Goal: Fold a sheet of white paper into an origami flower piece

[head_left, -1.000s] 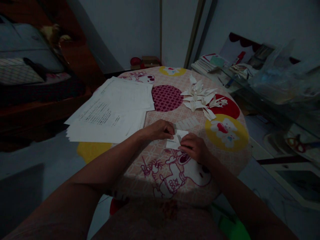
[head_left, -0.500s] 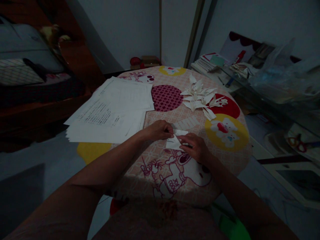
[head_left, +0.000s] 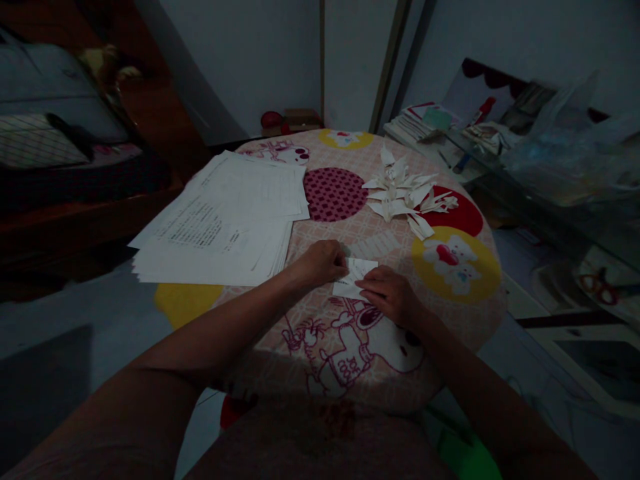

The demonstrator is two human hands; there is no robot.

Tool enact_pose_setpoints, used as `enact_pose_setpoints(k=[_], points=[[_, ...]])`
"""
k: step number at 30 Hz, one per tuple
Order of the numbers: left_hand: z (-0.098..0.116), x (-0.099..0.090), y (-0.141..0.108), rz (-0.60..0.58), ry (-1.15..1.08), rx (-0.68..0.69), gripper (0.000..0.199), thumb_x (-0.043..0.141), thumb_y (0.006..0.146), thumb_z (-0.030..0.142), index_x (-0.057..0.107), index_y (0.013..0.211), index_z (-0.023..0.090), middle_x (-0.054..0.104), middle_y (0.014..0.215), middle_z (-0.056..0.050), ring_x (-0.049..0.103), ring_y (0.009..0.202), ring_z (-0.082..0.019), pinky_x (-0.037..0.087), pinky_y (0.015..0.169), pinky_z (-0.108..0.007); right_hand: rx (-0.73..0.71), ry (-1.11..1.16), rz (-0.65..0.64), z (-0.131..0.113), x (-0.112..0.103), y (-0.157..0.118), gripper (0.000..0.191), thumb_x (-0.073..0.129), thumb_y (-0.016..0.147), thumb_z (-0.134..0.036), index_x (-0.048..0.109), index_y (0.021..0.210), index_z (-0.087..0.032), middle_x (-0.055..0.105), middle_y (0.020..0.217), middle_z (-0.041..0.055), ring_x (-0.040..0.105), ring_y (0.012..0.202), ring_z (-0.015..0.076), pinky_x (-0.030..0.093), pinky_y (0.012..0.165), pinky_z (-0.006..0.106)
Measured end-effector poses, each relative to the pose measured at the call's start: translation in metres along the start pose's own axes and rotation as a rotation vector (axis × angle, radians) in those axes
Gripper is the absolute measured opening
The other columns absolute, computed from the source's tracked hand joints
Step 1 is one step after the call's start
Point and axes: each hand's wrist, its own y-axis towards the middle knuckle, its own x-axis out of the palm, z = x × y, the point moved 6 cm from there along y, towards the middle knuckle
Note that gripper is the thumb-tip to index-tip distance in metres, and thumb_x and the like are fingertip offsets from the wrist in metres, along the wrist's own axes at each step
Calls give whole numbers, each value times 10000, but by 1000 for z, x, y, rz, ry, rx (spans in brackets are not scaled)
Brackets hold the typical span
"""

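Between my two hands, on the patterned tablecloth (head_left: 300, 313), lies a small folded piece of white paper (head_left: 349, 289) with some print on it. My left hand (head_left: 324, 262) pinches its left edge, the fingers curled together. On the right side, the fingers of my right hand (head_left: 393, 292) press down on the paper, close together; the thumb is partly hidden. Past my hands sits a cluster of folded paper flowers (head_left: 397, 190) with pointed petals.
A stack of printed sheets (head_left: 225, 220) covers the table's left part. To the right, a glass-topped shelf holds papers (head_left: 420, 123), a plastic bag (head_left: 555, 160) and, lower down, scissors (head_left: 597, 285). A bench with bags (head_left: 50, 93) stands at the left.
A raised flap of the paper now lies flatter. My right fingers have drawn slightly back and down along its right side. My left hand stays at the left edge.
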Motion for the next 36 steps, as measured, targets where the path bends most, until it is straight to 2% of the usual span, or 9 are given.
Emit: enact_pose_setpoints(k=[15,29,32,34,36], points=[[2,1,0,4,35,-9,74,661,709,175,715,692,127,676,752,-69,546,667,-156,366,635,-289,-38,-64,22,-3,3,0,195,561,950,-191,744,1010,-160,672,872,94,600,834,204,516,758,362],[3,4,0,26,84,-15,62,657,725,172,681,675,143,642,753,-59,562,691,-168,413,661,-300,28,-68,4,2,9,-1,203,565,943,-195,761,998,-184,640,889,96,575,859,216,503,791,379],[5,5,-2,97,80,54,24,675,716,148,654,728,146,622,803,-53,555,714,-165,431,685,-295,13,-77,9,1,8,-1,195,571,938,-191,759,985,-181,636,880,94,573,850,214,500,781,371],[9,6,-3,140,42,165,124,648,720,87,644,830,143,613,869,-53,559,747,-158,444,713,-284,8,-76,10,0,7,-1,196,570,936,-184,756,997,-178,637,880,95,574,849,214,500,776,369],[15,9,-5,130,-16,318,180,583,769,41,628,907,148,608,919,-53,568,783,-145,452,740,-266,18,-69,1,1,7,-1,203,566,939,-186,756,1010,-185,638,885,92,575,854,213,499,779,367]])
